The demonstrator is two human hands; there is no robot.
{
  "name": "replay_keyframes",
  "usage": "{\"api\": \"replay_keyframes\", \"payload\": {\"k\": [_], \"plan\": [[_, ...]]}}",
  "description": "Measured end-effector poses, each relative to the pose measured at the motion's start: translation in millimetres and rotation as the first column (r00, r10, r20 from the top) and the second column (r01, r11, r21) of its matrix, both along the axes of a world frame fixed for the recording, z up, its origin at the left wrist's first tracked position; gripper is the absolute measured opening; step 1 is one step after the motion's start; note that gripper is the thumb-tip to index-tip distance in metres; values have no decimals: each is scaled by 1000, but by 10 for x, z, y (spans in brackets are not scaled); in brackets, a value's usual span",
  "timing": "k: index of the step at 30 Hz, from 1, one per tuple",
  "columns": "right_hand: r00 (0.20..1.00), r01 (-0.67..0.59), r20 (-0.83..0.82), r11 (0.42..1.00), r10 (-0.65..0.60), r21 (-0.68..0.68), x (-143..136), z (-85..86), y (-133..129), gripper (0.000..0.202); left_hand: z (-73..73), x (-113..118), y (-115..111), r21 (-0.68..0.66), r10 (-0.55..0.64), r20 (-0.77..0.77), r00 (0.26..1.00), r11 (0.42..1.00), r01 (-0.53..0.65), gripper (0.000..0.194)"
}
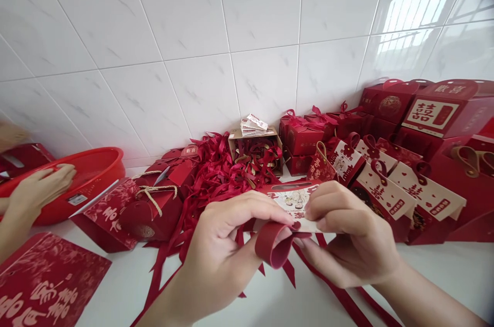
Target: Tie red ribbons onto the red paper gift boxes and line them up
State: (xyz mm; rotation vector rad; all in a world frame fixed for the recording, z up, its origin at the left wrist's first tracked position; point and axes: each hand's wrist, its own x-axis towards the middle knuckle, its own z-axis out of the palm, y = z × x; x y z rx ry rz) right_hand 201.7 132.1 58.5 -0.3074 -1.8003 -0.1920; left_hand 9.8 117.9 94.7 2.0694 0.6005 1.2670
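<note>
Close in front of me, both my hands work on a dark red strap point(275, 251) bent into a loop. Thumb and fingers of my left hand point(227, 237) pinch the loop from the left. My right hand point(349, 231) has its fingers closed around the right side of a red and cream printed gift box point(295, 202), its thumb by the strap's ends. The box's cut-out slot shows at its top; its lower part is partly hidden by my hands. Red ribbons hang down below and behind it.
Red ribbons point(216, 162) are heaped behind, beside a cardboard box point(276, 137) of straps. Finished gift boxes point(403, 195) crowd the right. On the left stand a red basin point(111, 159), a rope-tied box point(148, 219) and a flat red card point(57, 275); another person's hand point(42, 188) reaches over the basin.
</note>
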Motion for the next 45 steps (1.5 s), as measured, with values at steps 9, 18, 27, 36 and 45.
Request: {"api": "replay_keyframes", "payload": {"k": [9,18,27,36,45], "plan": [[999,-5,-45,1000,6,20,-31,-14,7,30,-29,1,9,-16,-61,2,998,998,61,17],[996,-63,-56,998,62,-8,-39,-6,-18,32,-11,21,25,52,-90,38,995,995,88,19],[995,-65,-72,998,66,10,-62,-23,-10,30,-13,19,12,39,-105,31,994,994,104,18],[995,-73,-60,997,74,12,-61,-42,-32,31,12,-110,-8,-82,-42,-67,997,996,36,25],[994,-60,-96,998,58,-14,-84,-41,-29,28,10,-104,-8,-185,-30,-91,995,983,13,20]]}}
